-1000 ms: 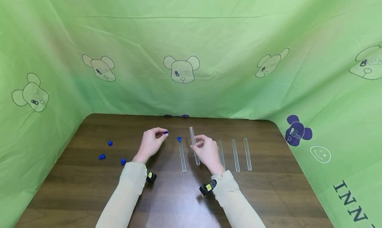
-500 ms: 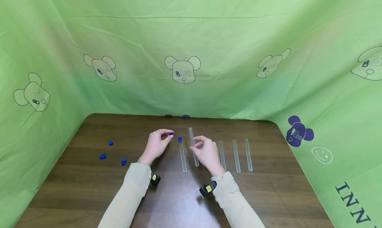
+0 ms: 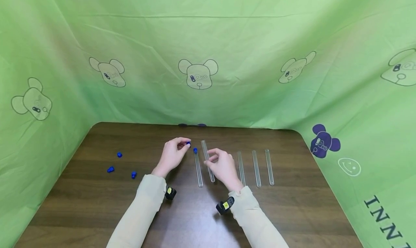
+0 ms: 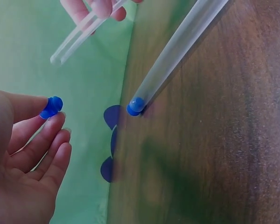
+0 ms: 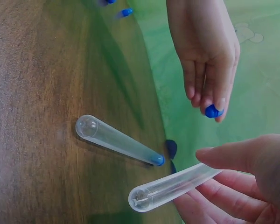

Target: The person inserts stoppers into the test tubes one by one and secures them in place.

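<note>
My left hand (image 3: pixel 171 155) pinches a small blue stopper (image 4: pixel 52 107) between thumb and fingertips, above the table. In my right hand (image 3: pixel 223 166) is a clear test tube (image 3: pixel 208 163), held tilted between thumb and fingers, its open end toward the far side. That open end lies a short way right of the stopper and apart from it. Between the hands a second test tube (image 3: pixel 198 170) rests on the table with a blue stopper (image 3: pixel 195 150) in its far end; the right wrist view shows its rounded bottom nearer.
Three uncapped test tubes (image 3: pixel 256 168) lie side by side on the wooden table (image 3: pixel 182 219), right of my right hand. Three loose blue stoppers (image 3: pixel 111 169) lie at the left. Green printed cloth (image 3: pixel 201 107) stands around the table's back and sides.
My left hand has moved right with the stopper, most of it in the first half second. The held test tube has shifted slightly left, its open end closer to the stopper.
</note>
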A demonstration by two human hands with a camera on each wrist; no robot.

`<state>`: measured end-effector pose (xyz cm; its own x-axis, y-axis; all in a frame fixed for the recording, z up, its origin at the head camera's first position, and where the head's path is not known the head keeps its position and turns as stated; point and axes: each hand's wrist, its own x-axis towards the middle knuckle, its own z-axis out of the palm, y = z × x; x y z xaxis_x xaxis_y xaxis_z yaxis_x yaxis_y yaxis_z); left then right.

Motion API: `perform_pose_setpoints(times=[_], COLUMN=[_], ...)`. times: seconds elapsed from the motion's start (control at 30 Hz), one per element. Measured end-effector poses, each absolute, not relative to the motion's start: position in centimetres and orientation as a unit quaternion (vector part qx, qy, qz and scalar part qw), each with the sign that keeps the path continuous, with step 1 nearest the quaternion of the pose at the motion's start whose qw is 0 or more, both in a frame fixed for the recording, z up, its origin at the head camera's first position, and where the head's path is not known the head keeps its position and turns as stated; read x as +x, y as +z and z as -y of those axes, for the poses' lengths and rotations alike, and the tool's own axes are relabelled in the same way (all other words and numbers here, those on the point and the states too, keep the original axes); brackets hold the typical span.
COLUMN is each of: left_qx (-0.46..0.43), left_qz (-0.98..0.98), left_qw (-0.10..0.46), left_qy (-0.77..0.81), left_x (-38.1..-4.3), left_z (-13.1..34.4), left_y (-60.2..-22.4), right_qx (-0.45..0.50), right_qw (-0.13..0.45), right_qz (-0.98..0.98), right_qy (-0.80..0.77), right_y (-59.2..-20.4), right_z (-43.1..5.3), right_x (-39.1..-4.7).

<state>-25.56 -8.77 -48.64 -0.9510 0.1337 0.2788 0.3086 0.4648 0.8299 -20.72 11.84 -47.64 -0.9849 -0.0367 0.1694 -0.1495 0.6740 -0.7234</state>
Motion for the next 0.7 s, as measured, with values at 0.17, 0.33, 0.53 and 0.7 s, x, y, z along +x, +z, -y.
perform_pose_setpoints(times=[0.17,0.33,0.53,0.7], left_qx=[-0.128,-0.128,-0.13,-0.137], left_qz=[0.847,0.845,0.843,0.84], left_qw=[0.088,0.091,0.093,0.095], left_qy=[-0.509,-0.512,-0.514,-0.516], left_x=[-25.6,-25.8,-25.8,-25.7], left_z=[8.8,8.8,8.7,8.6], left_y=[-47.9,-47.6,-47.6,-47.4], right_qx=[0.059,0.065,0.071,0.079], right_qw=[0.067,0.063,0.055,0.05], right_qz=[0.912,0.91,0.906,0.906], right_qy=[0.401,0.404,0.412,0.412], right_y=[-47.5,-47.4,-47.7,-48.0], right_z=[-11.5,-11.2,-11.0,-10.8], right_x=[-20.6,-20.4,-20.3,-20.1])
